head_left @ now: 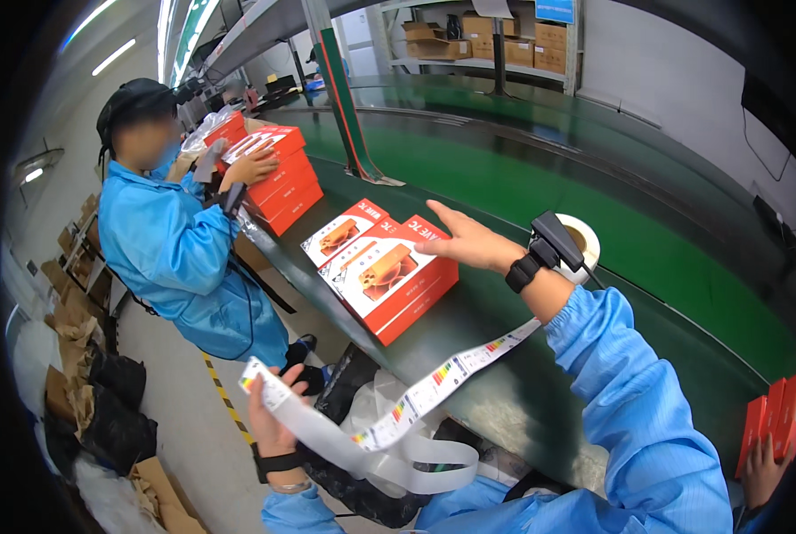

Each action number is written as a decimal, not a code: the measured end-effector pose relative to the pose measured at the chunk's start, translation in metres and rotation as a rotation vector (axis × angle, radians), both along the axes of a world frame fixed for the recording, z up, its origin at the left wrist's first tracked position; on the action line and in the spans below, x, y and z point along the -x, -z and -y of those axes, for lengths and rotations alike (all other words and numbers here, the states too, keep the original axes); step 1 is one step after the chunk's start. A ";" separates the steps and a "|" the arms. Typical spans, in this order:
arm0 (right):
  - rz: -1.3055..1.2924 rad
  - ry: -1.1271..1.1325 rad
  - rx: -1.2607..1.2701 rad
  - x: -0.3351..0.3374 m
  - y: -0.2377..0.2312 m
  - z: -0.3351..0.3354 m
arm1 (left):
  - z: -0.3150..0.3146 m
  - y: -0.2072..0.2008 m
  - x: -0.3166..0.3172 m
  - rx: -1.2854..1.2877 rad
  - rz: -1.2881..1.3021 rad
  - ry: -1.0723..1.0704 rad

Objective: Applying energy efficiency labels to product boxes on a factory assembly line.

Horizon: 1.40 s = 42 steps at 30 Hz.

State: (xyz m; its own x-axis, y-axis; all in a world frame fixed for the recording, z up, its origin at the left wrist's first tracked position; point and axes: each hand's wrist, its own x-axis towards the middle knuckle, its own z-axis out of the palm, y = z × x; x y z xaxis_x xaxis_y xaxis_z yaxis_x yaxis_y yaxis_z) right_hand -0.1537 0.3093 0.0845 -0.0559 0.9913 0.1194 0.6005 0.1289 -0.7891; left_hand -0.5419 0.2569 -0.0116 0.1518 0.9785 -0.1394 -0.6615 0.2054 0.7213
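Note:
My left hand is closed on the free end of a long strip of labels, at the near side of the bench. The strip carries printed coloured-bar labels, and its pale backing loops down in front of me. It runs up under my right forearm toward a white label roll, partly hidden behind my right wrist. My right hand is spread open, its thumb at the right edge of a stack of red-and-white boxes with a pictured product on top. Another such box stands against the stack's far left side.
A co-worker in blue stands at the left, hands on taller stacks of red boxes. Another person's hand touches red boxes at the right. A metal post rises from the green bench. Bags lie at the left.

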 end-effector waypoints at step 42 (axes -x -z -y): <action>-0.938 -0.225 0.376 0.002 0.007 -0.030 | -0.050 0.008 -0.167 -0.316 -0.306 -0.320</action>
State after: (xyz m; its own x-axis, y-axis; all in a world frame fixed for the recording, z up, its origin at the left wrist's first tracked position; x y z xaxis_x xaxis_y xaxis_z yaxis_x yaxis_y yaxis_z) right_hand -0.1559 0.3394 0.0779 -0.2886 0.9517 -0.1050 -0.2840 -0.1898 -0.9398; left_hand -0.3748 0.3064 -0.0192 -0.1621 0.9706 0.1780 -0.4055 -0.2300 0.8847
